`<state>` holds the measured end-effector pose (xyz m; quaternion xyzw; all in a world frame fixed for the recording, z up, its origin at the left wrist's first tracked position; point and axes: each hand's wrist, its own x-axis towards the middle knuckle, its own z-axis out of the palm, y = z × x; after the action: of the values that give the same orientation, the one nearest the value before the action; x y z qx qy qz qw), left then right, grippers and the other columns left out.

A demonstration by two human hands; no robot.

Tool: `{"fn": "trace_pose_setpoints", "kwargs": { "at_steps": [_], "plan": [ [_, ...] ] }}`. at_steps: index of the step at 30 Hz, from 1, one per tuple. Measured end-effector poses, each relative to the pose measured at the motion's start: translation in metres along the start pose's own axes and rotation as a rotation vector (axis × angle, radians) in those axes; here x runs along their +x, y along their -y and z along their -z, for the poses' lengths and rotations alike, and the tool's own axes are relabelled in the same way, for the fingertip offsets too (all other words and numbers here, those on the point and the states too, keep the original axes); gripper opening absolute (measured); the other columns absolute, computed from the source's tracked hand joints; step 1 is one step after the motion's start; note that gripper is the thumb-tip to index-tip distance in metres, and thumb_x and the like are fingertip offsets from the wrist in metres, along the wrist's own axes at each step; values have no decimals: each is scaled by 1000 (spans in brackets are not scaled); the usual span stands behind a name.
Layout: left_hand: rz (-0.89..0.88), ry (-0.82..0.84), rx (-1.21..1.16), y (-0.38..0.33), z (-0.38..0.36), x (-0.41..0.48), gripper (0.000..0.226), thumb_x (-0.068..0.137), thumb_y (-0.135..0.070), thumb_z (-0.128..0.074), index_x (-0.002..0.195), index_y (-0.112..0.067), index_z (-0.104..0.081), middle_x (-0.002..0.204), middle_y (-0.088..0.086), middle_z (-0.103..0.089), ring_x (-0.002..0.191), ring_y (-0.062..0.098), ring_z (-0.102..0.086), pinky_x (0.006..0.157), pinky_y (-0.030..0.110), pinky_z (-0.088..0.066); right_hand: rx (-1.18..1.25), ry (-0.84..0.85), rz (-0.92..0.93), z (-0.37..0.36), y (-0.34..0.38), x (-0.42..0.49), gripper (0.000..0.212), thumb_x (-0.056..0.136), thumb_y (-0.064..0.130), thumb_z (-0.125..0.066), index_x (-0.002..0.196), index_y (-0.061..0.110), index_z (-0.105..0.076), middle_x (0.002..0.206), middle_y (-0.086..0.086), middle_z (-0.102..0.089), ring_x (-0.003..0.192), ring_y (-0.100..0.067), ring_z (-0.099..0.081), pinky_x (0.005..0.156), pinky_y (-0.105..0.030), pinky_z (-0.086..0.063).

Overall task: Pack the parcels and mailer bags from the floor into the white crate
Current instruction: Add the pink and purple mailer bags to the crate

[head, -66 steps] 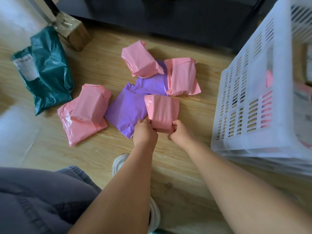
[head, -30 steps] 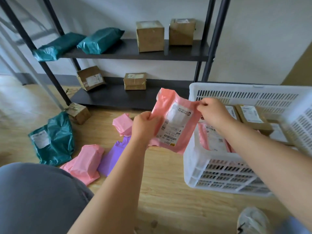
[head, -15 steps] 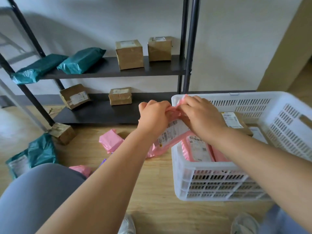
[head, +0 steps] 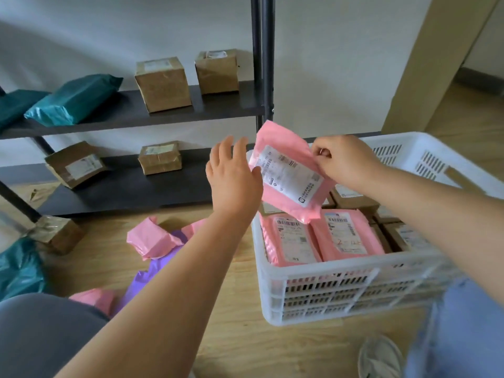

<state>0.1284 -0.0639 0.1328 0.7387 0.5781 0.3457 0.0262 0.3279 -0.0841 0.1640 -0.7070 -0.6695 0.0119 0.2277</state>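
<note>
Mailer [head: 289,178] hangs above crate [head: 327,272], right hand [head: 344,160] pinching its edge.

A red handwritten mark starting with "2" is showing on the white label [head: 344,230] of the packed pink mailer [head: 371,241] on the right in the white crate [head: 327,271]; print and barcodes on the shipping label [head: 290,175] of the raised pink mailer [head: 275,137] are coming out too small to read

Crate [head: 341,270] sits right, on the floor [head: 245,336]. Right hand [head: 343,159] pinches a mailer bag [head: 289,175] over its left end, left hand [head: 234,178] just left. Inside, two mailer bags [head: 291,238] lie side by side, boxes [head: 354,201] behind. Loose mailers [head: 155,241] lie left, shelving rack [head: 122,186] behind them.
</note>
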Motion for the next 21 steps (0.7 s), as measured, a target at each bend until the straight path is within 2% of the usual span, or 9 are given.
{"fn": "trace_pose_setpoints", "kwargs": {
  "at_steps": [3, 5, 8, 9, 11, 13, 16, 18, 21],
  "plan": [
    [109, 215, -195, 7, -9, -12, 46, 96, -21, -54, 140, -18, -44, 144, 2, -45, 131, 22, -40, 106, 33, -35, 126, 97, -115, 5, -14, 5, 18, 85, 4, -59, 88, 18, -69, 87, 1, -63, 83, -24, -59, 70, -28, -42],
    [139, 463, -276, -47, -84, 1, 38, 97, -21, -52, 135, -20, -50, 131, 1, -55, 117, 21, -53, 91, 29, -44, 204, 97, -273, 10, -99, 21, 17, 86, 2, -60, 83, 18, -65, 82, 1, -60, 78, -23, -56, 70, -28, -43],
    [342, 585, -472, -63, -96, -4, 13, 95, -21, -52, 92, -21, -64, 77, -8, -59, 72, 16, -54, 56, 21, -40, 331, 144, -358, 12, -114, 26, 20, 88, 1, -61, 77, 18, -62, 80, -3, -60, 65, -20, -54, 63, -28, -48],
    [418, 586, -545, -65, -101, -5, 15, 94, -21, -54, 83, -16, -64, 70, -6, -57, 65, 16, -52, 54, 22, -40, 390, 137, -385, 16, -113, 28, 20, 88, 1, -62, 77, 18, -62, 81, -4, -60, 64, -20, -55, 62, -28, -49],
    [552, 565, -693, -74, -111, -2, 15, 89, -24, -63, 92, -12, -72, 74, -1, -63, 63, 15, -53, 59, 23, -43, 427, 168, -423, 18, -115, 30, 16, 87, 1, -64, 79, 15, -63, 83, -7, -63, 67, -21, -57, 65, -33, -53],
    [583, 561, -741, -94, -131, 0, 18, 87, -24, -68, 99, -12, -71, 82, -1, -66, 63, 10, -55, 57, 19, -44, 437, 198, -496, 16, -140, 24, 16, 85, -2, -64, 80, 13, -64, 82, -10, -63, 65, -22, -57, 64, -34, -53],
    [553, 602, -773, -119, -154, 5, 5, 85, -21, -72, 81, -17, -73, 84, 3, -72, 78, 21, -69, 73, 33, -58, 435, 186, -591, 18, -169, 12, 18, 84, -6, -64, 80, 11, -64, 82, -10, -63, 61, -20, -56, 56, -28, -51],
    [514, 647, -719, -136, -172, 5, 8, 85, -21, -72, 76, -19, -72, 85, 5, -74, 85, 27, -71, 81, 41, -59, 405, 180, -657, 21, -189, 3, 16, 84, -8, -63, 83, 7, -64, 82, -12, -62, 58, -18, -56, 53, -24, -51],
    [351, 752, -572, -154, -198, -1, 13, 88, -23, -68, 90, -12, -74, 83, 5, -71, 73, 23, -67, 73, 32, -57, 328, 227, -752, 19, -222, -13, 17, 84, -10, -62, 81, 6, -61, 75, -14, -61, 53, -18, -55, 43, -19, -50]
  ]
}}
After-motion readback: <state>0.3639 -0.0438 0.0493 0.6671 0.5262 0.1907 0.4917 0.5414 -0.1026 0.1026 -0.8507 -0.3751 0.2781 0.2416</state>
